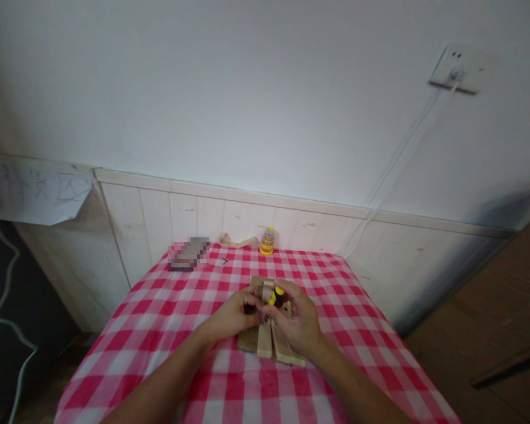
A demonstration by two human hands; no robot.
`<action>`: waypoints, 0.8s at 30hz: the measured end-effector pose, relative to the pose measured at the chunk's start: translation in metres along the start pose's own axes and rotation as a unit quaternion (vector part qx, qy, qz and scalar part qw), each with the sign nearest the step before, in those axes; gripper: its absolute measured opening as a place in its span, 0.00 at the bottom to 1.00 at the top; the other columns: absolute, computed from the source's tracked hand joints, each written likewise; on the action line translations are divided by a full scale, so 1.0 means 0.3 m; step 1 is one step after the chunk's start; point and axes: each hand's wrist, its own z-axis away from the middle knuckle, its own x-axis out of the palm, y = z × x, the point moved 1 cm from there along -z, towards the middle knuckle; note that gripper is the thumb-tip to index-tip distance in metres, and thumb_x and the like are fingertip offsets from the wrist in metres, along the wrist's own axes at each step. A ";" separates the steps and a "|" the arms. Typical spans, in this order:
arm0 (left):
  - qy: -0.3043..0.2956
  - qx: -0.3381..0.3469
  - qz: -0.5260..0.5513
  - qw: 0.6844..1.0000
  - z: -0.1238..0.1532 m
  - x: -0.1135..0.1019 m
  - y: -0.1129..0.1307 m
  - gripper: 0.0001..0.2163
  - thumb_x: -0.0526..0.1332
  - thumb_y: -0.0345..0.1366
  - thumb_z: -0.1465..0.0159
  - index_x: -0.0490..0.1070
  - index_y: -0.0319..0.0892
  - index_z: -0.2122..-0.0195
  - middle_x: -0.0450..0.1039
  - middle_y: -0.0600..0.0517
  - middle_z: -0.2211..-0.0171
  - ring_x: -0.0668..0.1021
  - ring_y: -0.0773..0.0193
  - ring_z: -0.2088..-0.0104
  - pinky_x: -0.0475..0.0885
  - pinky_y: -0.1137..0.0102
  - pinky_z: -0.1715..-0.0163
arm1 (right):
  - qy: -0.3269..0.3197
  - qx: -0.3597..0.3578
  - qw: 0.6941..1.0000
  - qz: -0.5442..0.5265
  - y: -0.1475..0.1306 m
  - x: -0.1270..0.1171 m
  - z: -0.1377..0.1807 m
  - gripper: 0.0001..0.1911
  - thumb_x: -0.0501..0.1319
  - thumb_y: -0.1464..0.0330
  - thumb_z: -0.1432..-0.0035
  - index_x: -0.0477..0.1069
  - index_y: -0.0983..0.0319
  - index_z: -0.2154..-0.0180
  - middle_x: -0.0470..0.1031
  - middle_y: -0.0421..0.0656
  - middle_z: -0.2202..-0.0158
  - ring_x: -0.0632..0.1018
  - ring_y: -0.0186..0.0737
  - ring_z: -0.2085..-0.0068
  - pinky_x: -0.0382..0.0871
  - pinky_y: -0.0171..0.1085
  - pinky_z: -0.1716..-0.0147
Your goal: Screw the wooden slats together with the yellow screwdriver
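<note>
My right hand (304, 321) is closed around a short yellow-and-black handle (277, 294) that looks like a screwdriver's; no shaft shows. Opposite it, my left hand (238, 312) has its fingers closed at a small pale wooden piece (268, 288), held just left of the handle. The fingertips partly hide where the pieces meet. Below both hands, light wooden strips (265, 341) lie side by side on a darker wooden board (247, 340), which rests on the table. Another strip (282, 348) slants under my right hand.
A red-and-white checked cloth (212, 377) covers the table. Along its far edge are a blurred-out flat object (189, 254), a small metal part (225, 261), a pale curled strip (238, 241) and a yellow-labelled bottle (267, 241). A white cable (391, 165) hangs from the wall socket (461, 68).
</note>
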 end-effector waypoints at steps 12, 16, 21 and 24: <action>-0.001 0.021 0.023 1.000 -0.001 -0.002 -0.047 0.05 0.69 0.37 0.42 0.81 0.42 0.71 0.75 0.46 0.58 0.76 0.56 0.55 0.70 0.64 0.53 | -0.066 -0.023 0.997 -0.036 -0.021 -0.025 -0.005 0.23 0.59 0.72 0.37 0.68 0.55 0.41 0.79 0.49 0.48 0.82 0.47 0.51 0.80 0.44 0.54; 0.006 0.012 0.023 1.000 0.001 -0.002 -0.047 0.04 0.69 0.36 0.43 0.81 0.41 0.70 0.75 0.47 0.58 0.76 0.56 0.54 0.70 0.64 0.52 | -0.068 -0.017 0.997 -0.034 -0.021 -0.025 -0.007 0.24 0.60 0.73 0.37 0.68 0.54 0.41 0.80 0.48 0.49 0.82 0.46 0.51 0.80 0.45 0.53; -0.001 0.011 0.021 1.000 0.000 -0.001 -0.028 0.06 0.69 0.38 0.42 0.81 0.41 0.70 0.75 0.46 0.58 0.76 0.56 0.55 0.69 0.63 0.52 | -0.042 -0.005 0.999 -0.013 -0.023 -0.027 -0.011 0.22 0.64 0.72 0.40 0.71 0.53 0.44 0.81 0.47 0.52 0.83 0.48 0.53 0.79 0.47 0.52; 0.000 0.002 0.017 1.000 0.001 -0.001 -0.020 0.07 0.69 0.38 0.42 0.81 0.41 0.71 0.75 0.47 0.60 0.76 0.56 0.56 0.69 0.64 0.53 | -0.028 0.007 1.000 -0.012 -0.016 -0.026 -0.008 0.21 0.66 0.71 0.42 0.72 0.54 0.46 0.82 0.46 0.54 0.83 0.48 0.55 0.80 0.47 0.53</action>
